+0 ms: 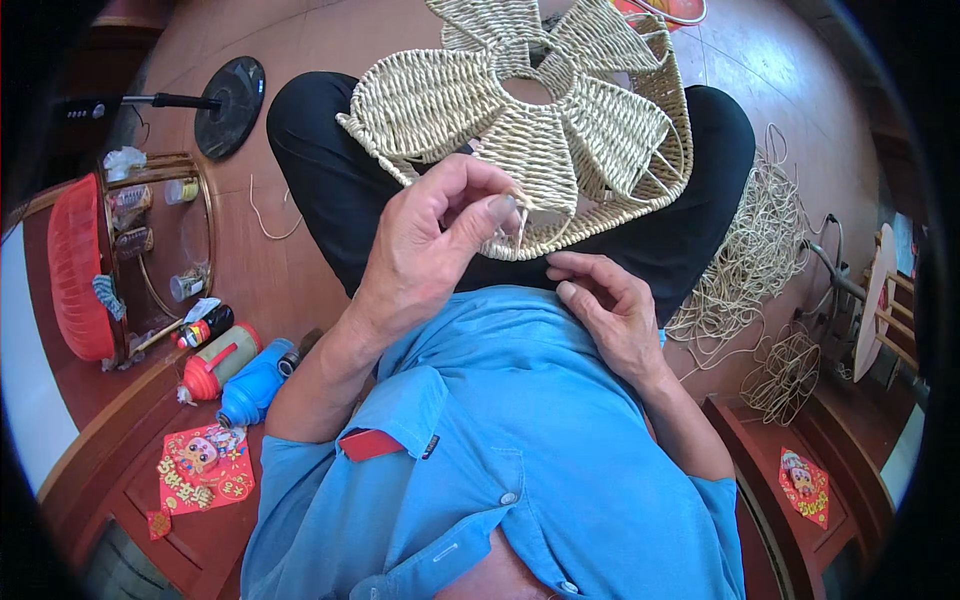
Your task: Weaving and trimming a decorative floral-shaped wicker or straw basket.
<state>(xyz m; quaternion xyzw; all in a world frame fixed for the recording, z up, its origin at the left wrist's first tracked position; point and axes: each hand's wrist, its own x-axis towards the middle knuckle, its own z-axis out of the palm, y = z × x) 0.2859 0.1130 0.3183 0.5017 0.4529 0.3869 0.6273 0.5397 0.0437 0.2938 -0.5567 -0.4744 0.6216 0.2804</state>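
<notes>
A woven straw basket (420,105) with flower-petal panels round a ring-shaped centre lies across my lap. Its braided rim (590,228) runs along the side nearest me. My left hand (430,235) is closed at that near rim, thumb and forefinger pinching a thin straw cord (521,228) beside the lowest petal. Just below the rim, on the right, my right hand (612,305) has its fingers loosely bent and apart, with nothing visible in them. Its forefinger tip comes close to the rim; whether it touches is unclear.
A large heap of loose straw cord (745,260) lies on the floor at the right, with a smaller coil (783,375) nearer me. At the left are a round black stand base (229,108), a rack (205,225) with jars, a red basket (75,270) and a blue flask (255,380).
</notes>
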